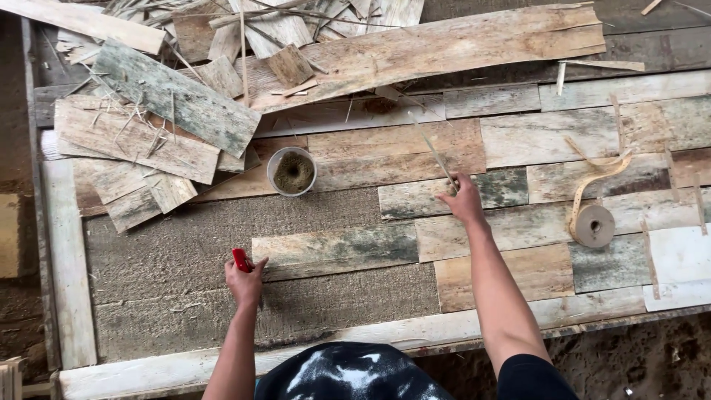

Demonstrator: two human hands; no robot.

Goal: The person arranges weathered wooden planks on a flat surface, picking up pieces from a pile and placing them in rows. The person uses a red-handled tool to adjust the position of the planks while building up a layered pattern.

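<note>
Left hand: grip closed on red tool, touching end of weathered plank, apparently steadying it. Right hand: grip pinching thin wood strip, angled up over laid planks. Bowl of fibre near, within reach. Tape roll lies aside, right, on bench.

Bare rough board lies open along the panel's near left edge. A heap of wood scraps blocks the far left corner; a small tub stands beside it, a tape roll sits toward the right edge.
</note>
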